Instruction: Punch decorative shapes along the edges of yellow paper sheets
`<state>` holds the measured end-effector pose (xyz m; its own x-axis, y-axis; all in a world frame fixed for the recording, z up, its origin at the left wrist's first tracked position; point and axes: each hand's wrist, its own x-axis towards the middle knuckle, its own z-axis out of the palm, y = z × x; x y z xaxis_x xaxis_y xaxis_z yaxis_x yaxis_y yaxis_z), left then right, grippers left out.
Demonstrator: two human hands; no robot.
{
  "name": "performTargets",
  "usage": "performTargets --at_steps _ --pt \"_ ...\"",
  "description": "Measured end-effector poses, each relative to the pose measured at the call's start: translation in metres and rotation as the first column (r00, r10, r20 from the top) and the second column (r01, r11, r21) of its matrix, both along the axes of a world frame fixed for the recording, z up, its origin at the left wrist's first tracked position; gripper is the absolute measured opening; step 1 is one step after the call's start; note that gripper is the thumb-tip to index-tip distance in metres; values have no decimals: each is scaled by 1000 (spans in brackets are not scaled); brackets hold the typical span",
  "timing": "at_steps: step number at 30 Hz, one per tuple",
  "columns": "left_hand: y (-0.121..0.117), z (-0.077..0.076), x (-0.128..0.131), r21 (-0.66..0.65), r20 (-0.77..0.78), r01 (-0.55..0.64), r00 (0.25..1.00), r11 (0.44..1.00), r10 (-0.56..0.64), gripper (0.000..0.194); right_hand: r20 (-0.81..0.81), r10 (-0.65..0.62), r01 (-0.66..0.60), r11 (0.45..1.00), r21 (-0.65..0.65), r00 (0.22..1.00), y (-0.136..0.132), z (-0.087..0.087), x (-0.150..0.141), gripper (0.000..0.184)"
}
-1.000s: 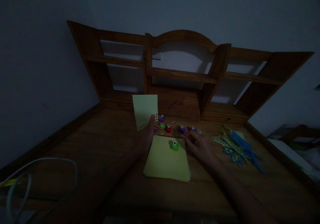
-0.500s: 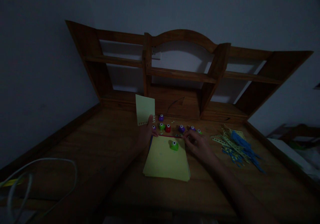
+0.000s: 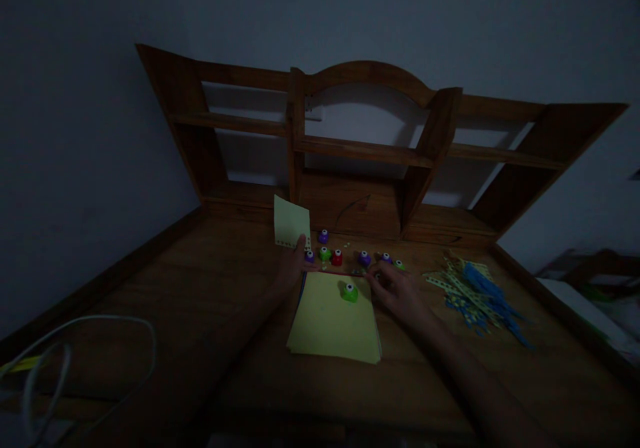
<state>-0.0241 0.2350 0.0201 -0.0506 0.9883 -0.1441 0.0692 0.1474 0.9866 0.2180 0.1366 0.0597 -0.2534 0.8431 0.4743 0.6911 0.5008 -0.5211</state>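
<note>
My left hand [image 3: 290, 268] pinches a pale yellow sheet [image 3: 291, 222] with punched holes along its lower edge, held upright at the far left corner of a yellow paper stack [image 3: 333, 328]. A green punch [image 3: 349, 292] rests on that stack. My right hand [image 3: 397, 291] lies at the stack's far right corner with fingers curled; whether it holds anything is unclear. Several small purple, green and red punches [image 3: 337, 257] stand in a row just beyond both hands.
A heap of blue and yellow paper strips [image 3: 473, 289] lies to the right on the wooden desk [image 3: 200, 301]. A wooden shelf unit [image 3: 370, 148] rises at the back. White cable [image 3: 75, 361] loops at the near left.
The held yellow sheet has come down and tipped away, showing much less of its face. My right hand has barely shifted.
</note>
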Motion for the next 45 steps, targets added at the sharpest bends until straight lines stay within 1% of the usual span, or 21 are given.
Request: performTargets --at_steps 5,9,13,18,22,28,30,32,35,36,37,39,41,42,44,45 --pt "-9 9 5 18 63 25 998 1000 -26 59 -3 14 -14 1000 5 1000 1 -1 1 13" --pt "-15 16 9 30 46 52 997 998 -54 64 13 2 -2 1000 6 1000 1 -1 1 14" --pt "-16 14 10 34 6 57 998 998 -57 73 13 -11 11 1000 3 1000 -1 0 -1 13" --pt "-15 9 9 58 51 87 995 995 -90 75 10 -17 17 1000 5 1000 -1 0 -1 13" --pt "-17 12 7 74 124 89 988 993 -98 74 1 -19 19 1000 -2 1000 0 -2 0 12" --pt "-18 17 7 58 166 107 979 993 -115 71 -8 -4 4 1000 -17 1000 -1 -1 -1 13" --pt "-17 18 6 58 177 133 974 989 -141 70 -7 -9 9 1000 -10 1000 0 -1 -1 14" --pt "-15 17 5 70 141 141 979 988 -150 69 -6 -12 12 1000 -3 1000 0 -1 0 14" --pt "-12 16 4 100 40 84 995 991 -88 68 0 -1 1 1000 -1 1000 0 -1 0 15" --pt "-11 15 4 114 23 84 996 990 -87 68 3 0 0 1000 -2 1000 0 0 1 15" --pt "-11 16 4 126 12 110 994 986 -112 69 5 0 0 1000 -2 1000 -1 0 1 15" --pt "-14 17 7 124 -21 233 972 964 -233 70 11 -3 3 1000 -7 1000 -2 2 1 15" --pt "-20 20 11 88 -97 362 930 928 -354 70 11 -5 5 1000 -11 1000 -2 3 0 16" --pt "-23 22 12 72 -140 406 908 911 -394 69 10 -4 4 1000 -10 1000 -2 3 0 16" --pt "-30 26 15 69 -216 432 887 899 -409 64 5 -1 1 1000 -4 1000 -2 3 0 16" --pt "-32 27 15 82 -247 423 886 903 -393 60 1 0 0 1000 -2 1000 -1 2 0 16"
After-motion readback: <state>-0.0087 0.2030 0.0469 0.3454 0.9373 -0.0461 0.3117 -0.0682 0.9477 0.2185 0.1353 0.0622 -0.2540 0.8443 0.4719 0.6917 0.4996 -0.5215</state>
